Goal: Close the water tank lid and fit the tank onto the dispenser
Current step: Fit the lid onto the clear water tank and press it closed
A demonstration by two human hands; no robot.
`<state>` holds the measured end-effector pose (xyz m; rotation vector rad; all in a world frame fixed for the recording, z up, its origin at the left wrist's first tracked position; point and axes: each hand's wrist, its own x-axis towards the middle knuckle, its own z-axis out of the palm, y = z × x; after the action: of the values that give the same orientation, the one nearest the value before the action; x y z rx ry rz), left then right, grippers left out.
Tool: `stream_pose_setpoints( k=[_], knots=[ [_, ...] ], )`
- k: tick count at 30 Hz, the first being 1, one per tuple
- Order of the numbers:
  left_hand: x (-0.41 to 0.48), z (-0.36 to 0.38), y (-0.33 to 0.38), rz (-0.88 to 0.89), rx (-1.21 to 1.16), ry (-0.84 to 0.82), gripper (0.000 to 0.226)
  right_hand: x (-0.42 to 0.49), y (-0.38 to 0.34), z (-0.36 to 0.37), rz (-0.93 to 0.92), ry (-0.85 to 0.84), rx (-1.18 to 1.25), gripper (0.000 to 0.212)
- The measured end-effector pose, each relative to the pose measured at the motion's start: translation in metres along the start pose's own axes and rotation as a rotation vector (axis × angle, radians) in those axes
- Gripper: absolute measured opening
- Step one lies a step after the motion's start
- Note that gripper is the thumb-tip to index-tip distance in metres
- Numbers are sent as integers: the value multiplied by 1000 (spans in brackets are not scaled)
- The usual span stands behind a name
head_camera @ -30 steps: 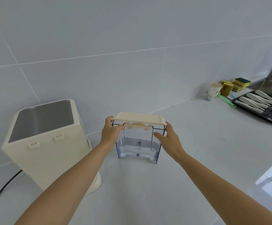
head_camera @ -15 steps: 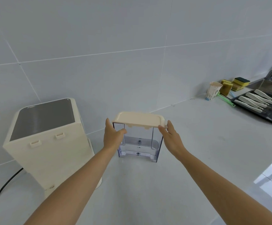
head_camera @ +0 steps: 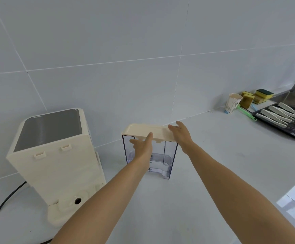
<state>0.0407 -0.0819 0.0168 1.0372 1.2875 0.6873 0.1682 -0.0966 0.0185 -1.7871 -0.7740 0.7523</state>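
Note:
A clear water tank stands upright on the white counter, a little water in its bottom. Its cream lid lies flat across the top. My left hand is in front of the tank with fingers spread, fingertips touching the lid's front edge. My right hand rests open and flat on the lid's right end. The cream dispenser with a dark grey top stands to the left of the tank, its back with two small clips facing me and a round port in its base.
A black power cord runs from the dispenser off to the left. At the far right are a paper cup, yellow sponges, a green brush and a dark tray holding several white-handled utensils. A tiled wall backs the counter.
Both hands let go of the lid's ends. The right hand moved on top of the lid; the left slid to its front edge. The lid now sits flat on the tank.

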Motion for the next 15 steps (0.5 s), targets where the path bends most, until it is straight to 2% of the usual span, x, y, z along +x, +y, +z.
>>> stream_pose_setpoints(
  k=[5, 11, 15],
  knots=[
    [7, 14, 6, 5, -88, 46, 93, 2, 5, 2, -22, -46, -53, 42],
    [17, 16, 10, 23, -65, 78, 98, -5, 9, -3, -24, -63, -45, 22],
    [30, 7, 11, 59, -25, 33, 90, -18, 10, -5, -3, -106, -51, 26]
  ],
)
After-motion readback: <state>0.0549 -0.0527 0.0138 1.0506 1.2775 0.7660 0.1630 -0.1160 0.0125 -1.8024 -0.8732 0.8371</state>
